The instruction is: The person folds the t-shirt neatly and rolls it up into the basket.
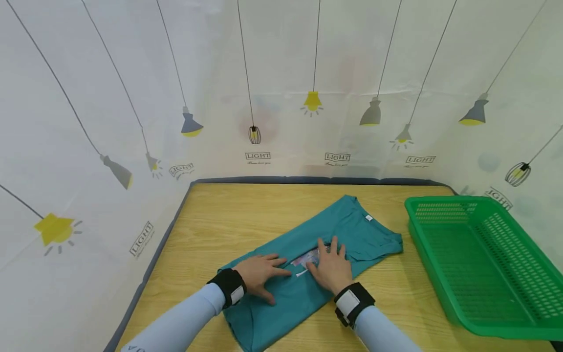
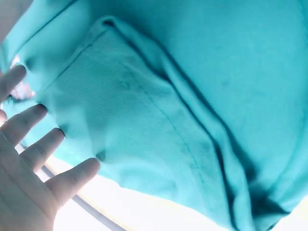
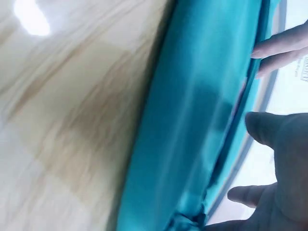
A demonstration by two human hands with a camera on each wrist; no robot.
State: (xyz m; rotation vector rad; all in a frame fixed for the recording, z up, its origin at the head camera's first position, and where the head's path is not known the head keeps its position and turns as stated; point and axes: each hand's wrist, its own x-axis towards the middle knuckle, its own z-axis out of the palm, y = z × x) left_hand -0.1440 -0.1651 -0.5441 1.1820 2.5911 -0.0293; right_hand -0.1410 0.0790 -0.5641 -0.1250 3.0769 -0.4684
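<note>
A teal T-shirt (image 1: 281, 313) lies on the table with its sides folded inward. Its collar end with a white label points to the back right. A strip of printed pattern (image 1: 303, 259) shows in the gap between the folds. My left hand (image 1: 259, 275) rests on the near left part of the cloth, fingers spread; in the left wrist view its fingertips touch the fabric. On the other side of the print, my right hand (image 1: 333, 269) lies on the shirt with fingers extended. Neither hand grips anything.
A green plastic basket (image 1: 488, 274) with slotted walls stands on the right of the wooden table (image 1: 211, 215), close to the shirt's collar end. White curtains printed with lamps (image 1: 281, 98) rise behind and beside the table.
</note>
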